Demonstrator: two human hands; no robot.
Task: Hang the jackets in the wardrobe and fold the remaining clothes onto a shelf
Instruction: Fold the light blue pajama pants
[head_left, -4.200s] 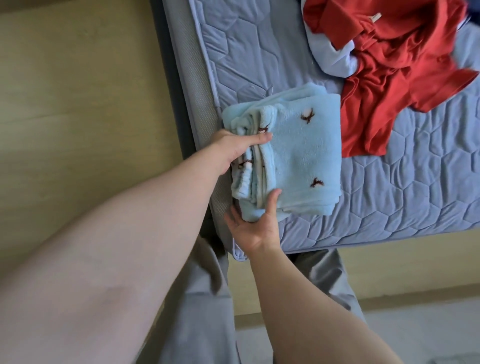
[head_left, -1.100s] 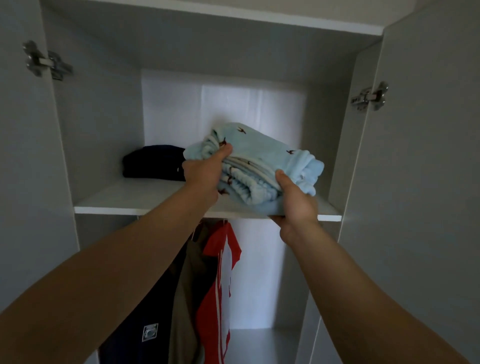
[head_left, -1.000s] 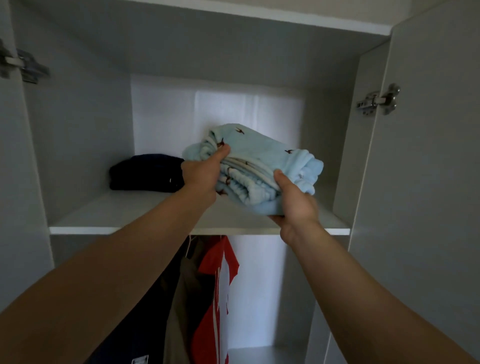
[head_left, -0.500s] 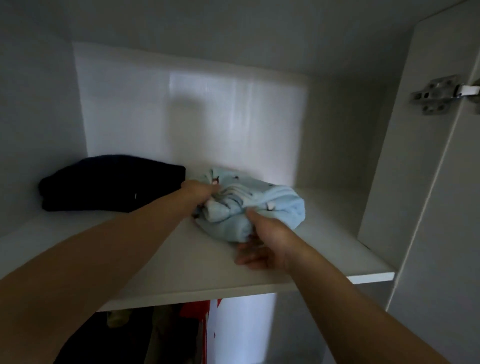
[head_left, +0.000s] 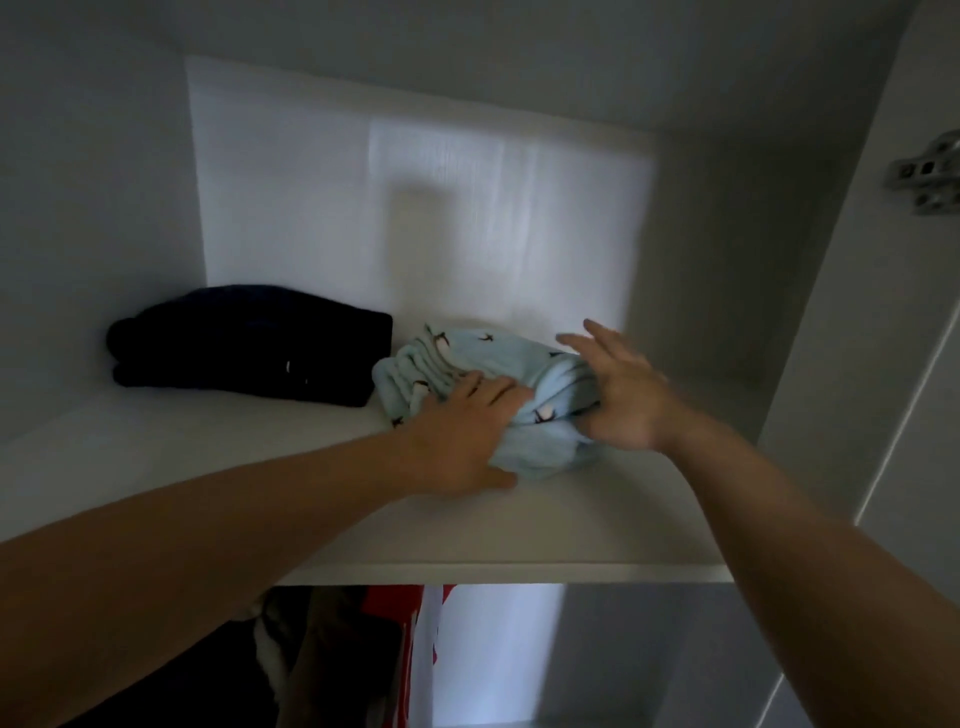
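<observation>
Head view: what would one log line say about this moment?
light blue garment: on shelf; left hand: flat on it; right hand: open at its side; dark garment: alongside

Wardrobe (head_left: 93, 182) interior, dim and grey. Back panel (head_left: 291, 208) brighter at centre; white shelf (head_left: 519, 535) across lower frame; hinge (head_left: 927, 174) upper right.

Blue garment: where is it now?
The blue garment lies on the shelf in the head view, right of the dark folded pile, left hand on its front, right hand at its right end.
</observation>
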